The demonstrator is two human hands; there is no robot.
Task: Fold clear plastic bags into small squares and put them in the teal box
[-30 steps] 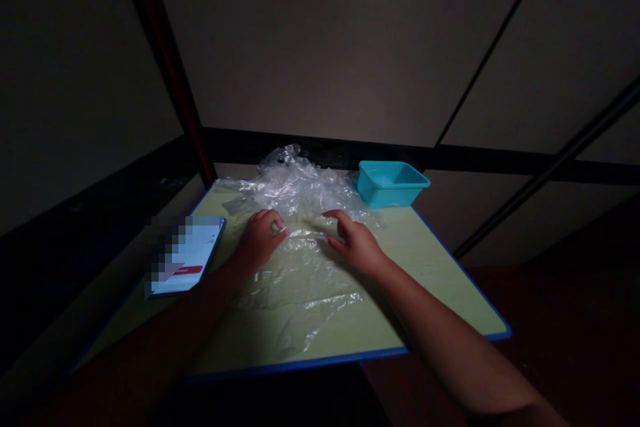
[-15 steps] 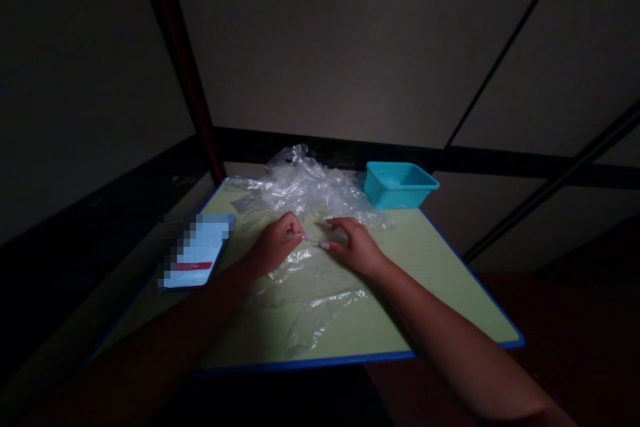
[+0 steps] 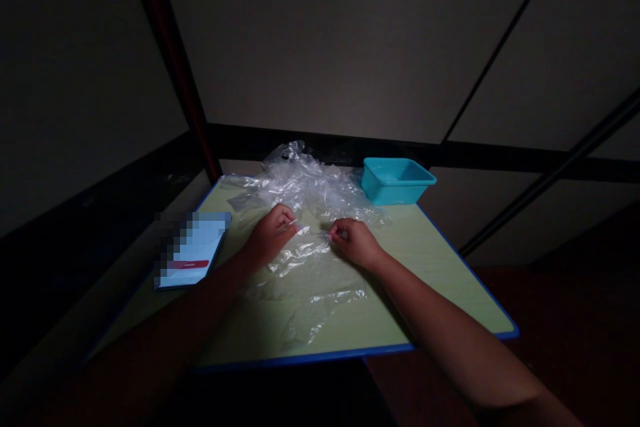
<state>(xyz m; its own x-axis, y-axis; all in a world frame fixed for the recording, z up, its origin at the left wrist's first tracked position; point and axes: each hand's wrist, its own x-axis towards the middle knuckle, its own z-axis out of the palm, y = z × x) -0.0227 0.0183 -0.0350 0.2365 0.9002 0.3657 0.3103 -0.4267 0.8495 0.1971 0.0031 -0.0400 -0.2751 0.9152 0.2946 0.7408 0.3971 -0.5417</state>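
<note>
A clear plastic bag (image 3: 310,280) lies spread over the middle of the table, its upper edge between my hands. My left hand (image 3: 275,232) pinches that edge at its left side. On the other side, my right hand (image 3: 354,241) has thumb and fingers closed on the same edge. Just beyond my hands is a crumpled heap of clear plastic bags (image 3: 305,180) at the table's far edge.
A turquoise plastic basket (image 3: 395,191) stands at the far right corner of the green table (image 3: 440,280), which has a blue rim. A phone or tablet with a lit screen (image 3: 197,247) lies on the left side.
My right thumb and fingers, apart before, have closed on the bag's edge. My left hand has shifted slightly away from me, still pinching the plastic. The camera view has shifted a little.
</note>
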